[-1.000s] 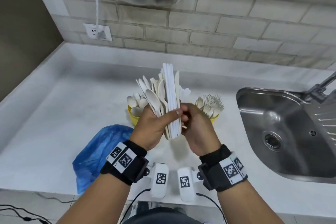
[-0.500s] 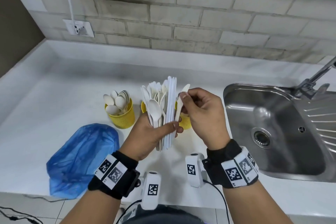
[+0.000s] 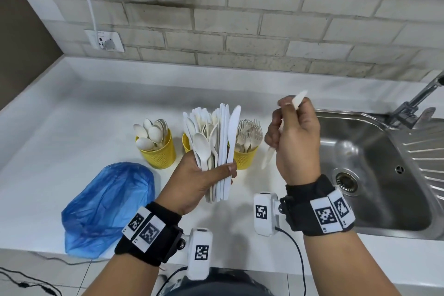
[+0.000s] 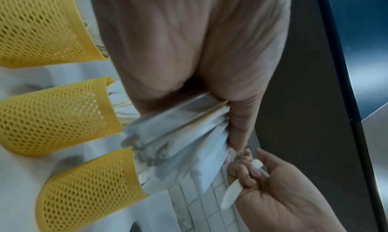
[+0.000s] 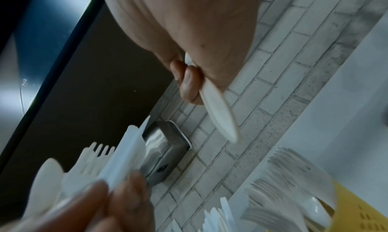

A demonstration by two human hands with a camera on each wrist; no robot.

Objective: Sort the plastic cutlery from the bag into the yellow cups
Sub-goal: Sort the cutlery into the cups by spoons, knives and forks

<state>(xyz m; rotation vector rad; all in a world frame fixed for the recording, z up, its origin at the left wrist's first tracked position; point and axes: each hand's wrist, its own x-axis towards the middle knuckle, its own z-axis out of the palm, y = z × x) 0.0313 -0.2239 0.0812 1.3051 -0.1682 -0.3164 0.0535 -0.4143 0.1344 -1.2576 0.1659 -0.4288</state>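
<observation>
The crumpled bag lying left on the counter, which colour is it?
The bag is translucent blue, best seen in the head view.

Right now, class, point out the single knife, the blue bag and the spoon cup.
single knife (image 3: 298, 98), head view, blade tip above the right hand
blue bag (image 3: 108, 204), head view, crumpled middle
spoon cup (image 3: 159, 154), head view, yellow mesh wall

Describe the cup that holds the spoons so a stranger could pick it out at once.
Start at the steel sink and look left along the white counter to the row of three yellow mesh cups. The spoon cup is the farthest from the sink, just above the blue bag. Only it shows rounded spoon bowls.
</observation>
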